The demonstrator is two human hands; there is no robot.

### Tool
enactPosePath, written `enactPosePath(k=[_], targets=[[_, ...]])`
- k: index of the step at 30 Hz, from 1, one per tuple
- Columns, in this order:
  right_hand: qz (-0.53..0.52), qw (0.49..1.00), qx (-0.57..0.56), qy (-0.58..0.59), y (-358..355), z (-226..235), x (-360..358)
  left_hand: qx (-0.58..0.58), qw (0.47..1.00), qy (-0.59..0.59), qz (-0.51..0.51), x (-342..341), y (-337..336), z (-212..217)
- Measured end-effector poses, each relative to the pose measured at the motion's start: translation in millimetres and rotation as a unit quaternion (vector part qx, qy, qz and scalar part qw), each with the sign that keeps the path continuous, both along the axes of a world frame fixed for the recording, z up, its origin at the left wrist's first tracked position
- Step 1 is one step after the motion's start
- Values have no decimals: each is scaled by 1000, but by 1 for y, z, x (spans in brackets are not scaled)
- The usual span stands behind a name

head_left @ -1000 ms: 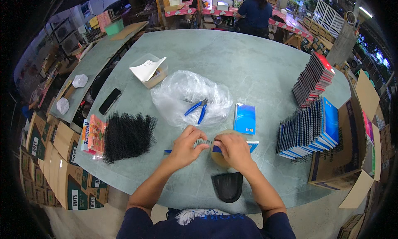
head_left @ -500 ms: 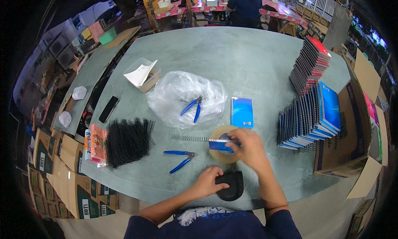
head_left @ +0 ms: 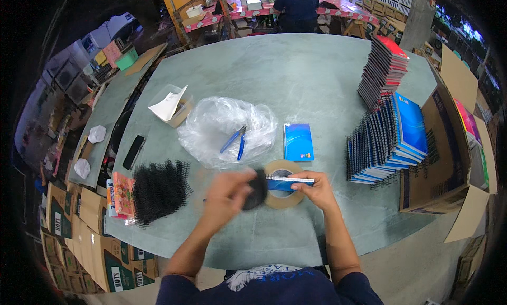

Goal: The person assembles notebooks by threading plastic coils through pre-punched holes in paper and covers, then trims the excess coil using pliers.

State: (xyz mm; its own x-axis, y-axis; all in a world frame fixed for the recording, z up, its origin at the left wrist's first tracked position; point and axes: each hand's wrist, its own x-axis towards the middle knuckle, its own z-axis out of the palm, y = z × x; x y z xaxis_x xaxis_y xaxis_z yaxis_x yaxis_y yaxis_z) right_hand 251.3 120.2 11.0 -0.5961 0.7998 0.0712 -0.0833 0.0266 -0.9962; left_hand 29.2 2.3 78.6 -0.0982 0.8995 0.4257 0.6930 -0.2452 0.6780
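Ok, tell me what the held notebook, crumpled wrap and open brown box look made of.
Notebook: apparently paper pages, by the white edge; smooth blue cover, probably card. Crumpled wrap: thin clear plastic film, judging by its shiny creases. Brown box: matt cardboard, likely corrugated, given its folded flaps.

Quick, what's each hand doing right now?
Left hand: blurred, holding the black, rounded pad.
Right hand: closed, holding the small blue-covered paper notebook.

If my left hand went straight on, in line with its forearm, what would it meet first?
Probably the crumpled clear plastic, which has blue pliers lying on it. Your left hand is blurred and its height unclear, so it might pass above.
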Motion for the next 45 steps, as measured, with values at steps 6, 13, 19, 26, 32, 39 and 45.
enactPosePath(k=[6,13,19,26,32,39,45], targets=[[3,999,-34,6,0,0,8,86,993,-27,77,15,12,15],[11,998,-57,23,-2,-4,8,68,996,-25,52,17,13,26],[28,998,-43,37,-2,4,8,-84,981,79,-155,36,13,7],[21,1000,1,9,-3,3,10,-78,982,53,-166,49,19,2],[44,998,-25,40,-6,-11,5,-49,985,66,-153,51,25,5],[50,999,-13,-11,-7,-5,9,-210,951,11,-227,58,20,-2],[49,997,-17,61,-11,-3,2,-115,950,209,-204,65,-16,-41]])
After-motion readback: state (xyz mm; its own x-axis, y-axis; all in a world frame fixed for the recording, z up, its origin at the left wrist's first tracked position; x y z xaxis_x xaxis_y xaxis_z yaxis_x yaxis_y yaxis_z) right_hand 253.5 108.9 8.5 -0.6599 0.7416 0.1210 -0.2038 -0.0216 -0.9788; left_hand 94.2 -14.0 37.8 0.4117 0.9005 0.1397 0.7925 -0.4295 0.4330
